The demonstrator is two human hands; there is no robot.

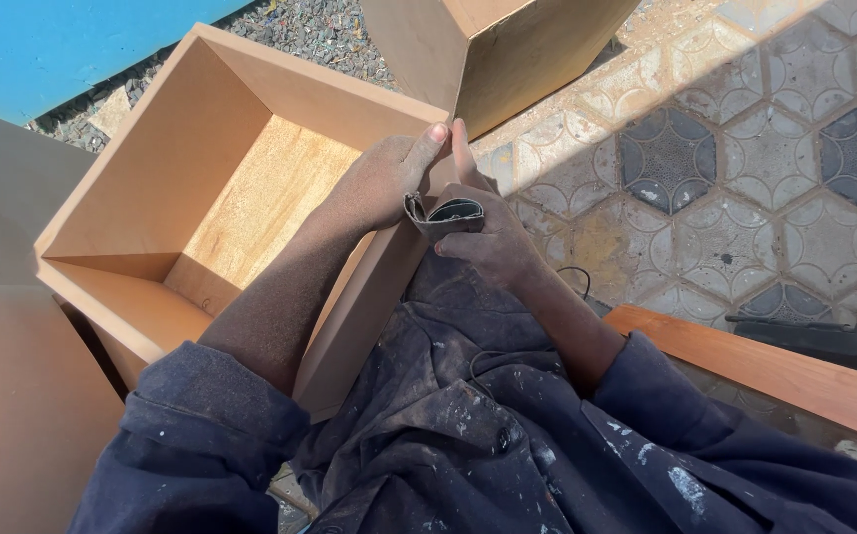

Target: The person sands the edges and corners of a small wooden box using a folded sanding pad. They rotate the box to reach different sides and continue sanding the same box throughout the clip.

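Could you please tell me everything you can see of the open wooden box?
The box is an open, square-cornered case of smooth tan board with a paler, grainy bottom panel, part sunlit and part shaded. It lies tilted, opening toward the camera, against the person's lap. The left hand rests on its near corner; the right hand, holding folded sandpaper, is alongside.

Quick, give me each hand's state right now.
Left hand: resting on the corner of the open wooden box, grip cannot be told.
Right hand: closed on a folded grey sandpaper sheet.
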